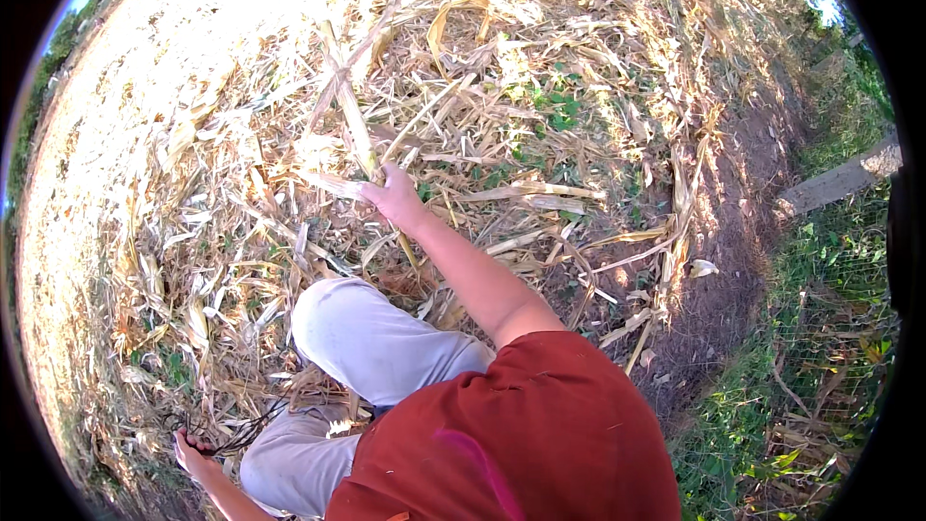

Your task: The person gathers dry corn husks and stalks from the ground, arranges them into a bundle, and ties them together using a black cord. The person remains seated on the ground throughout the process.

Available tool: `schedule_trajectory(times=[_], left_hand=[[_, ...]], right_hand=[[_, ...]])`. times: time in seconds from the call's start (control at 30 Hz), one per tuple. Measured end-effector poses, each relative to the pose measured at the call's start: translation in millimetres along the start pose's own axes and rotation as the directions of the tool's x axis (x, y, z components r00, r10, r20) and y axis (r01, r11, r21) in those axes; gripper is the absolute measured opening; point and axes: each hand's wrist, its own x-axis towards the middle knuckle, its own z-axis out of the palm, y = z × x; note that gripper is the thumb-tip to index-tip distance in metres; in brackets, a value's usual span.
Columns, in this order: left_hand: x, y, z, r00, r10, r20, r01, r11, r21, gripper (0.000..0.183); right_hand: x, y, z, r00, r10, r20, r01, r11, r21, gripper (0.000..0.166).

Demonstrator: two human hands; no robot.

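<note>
My right hand [394, 195] is closed around dry corn stalks [352, 112], which stretch forward from it over the littered ground. A pale dry husk leaf [333, 185] sticks out to the left of that hand. At the lower left, my left hand [192, 451] grips a bundle of thin dark cords [249, 434] that trail towards my left knee. Both knees are bent, in light grey trousers [376, 344].
Dry corn stalks and husks [195, 311] cover the ground all around. Bare soil [738, 260] runs along the right, beside a concrete post [839, 181], wire mesh and green plants [731, 463]. Small green weeds [561, 107] grow ahead.
</note>
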Motion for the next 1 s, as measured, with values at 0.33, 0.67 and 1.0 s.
schedule_trajectory(times=[0.33,0.67,1.0], left_hand=[[-22,44,18,0.991,0.131,0.024,-0.130,0.990,-0.055,0.020],[-89,38,141,0.828,0.099,0.552,-0.146,0.988,0.043,0.023],[-62,14,196,0.419,0.076,0.905,-0.211,0.977,0.016,0.024]], right_hand=[[27,67,-89,0.961,-0.243,-0.135,0.119,0.798,-0.591,0.053],[-67,76,-57,0.867,0.442,-0.231,-0.473,0.580,-0.663,0.030],[-112,67,14,0.872,0.430,0.233,0.054,0.388,-0.920,0.036]])
